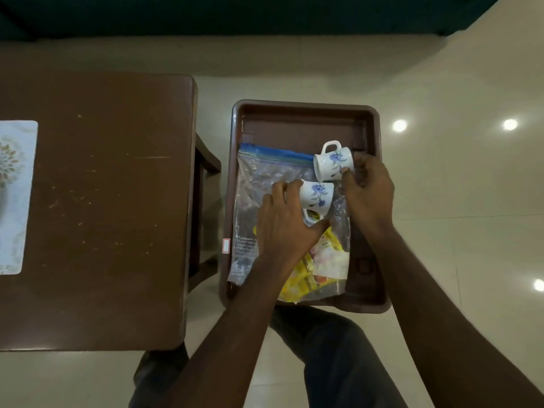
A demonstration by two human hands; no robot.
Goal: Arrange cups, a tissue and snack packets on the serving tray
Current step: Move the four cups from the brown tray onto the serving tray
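A brown serving tray (300, 113) rests on my lap over the tiled floor. A clear zip bag (259, 181) with a blue seal lies inside it, with yellow snack packets (306, 278) and something white, perhaps a tissue (332, 260), at its near end. My left hand (282, 222) grips a white cup with a blue flower (318, 195), lying on its side above the bag. My right hand (368, 189) holds a second matching cup (332, 161), also tipped sideways with its handle pointing away from me, near the tray's right wall.
A brown wooden table (103, 201) stands to the left of the tray, with a pale patterned mat (14, 195) at its left edge. Glossy tiled floor (456, 187) spreads to the right. My legs in dark trousers (338, 348) are under the tray.
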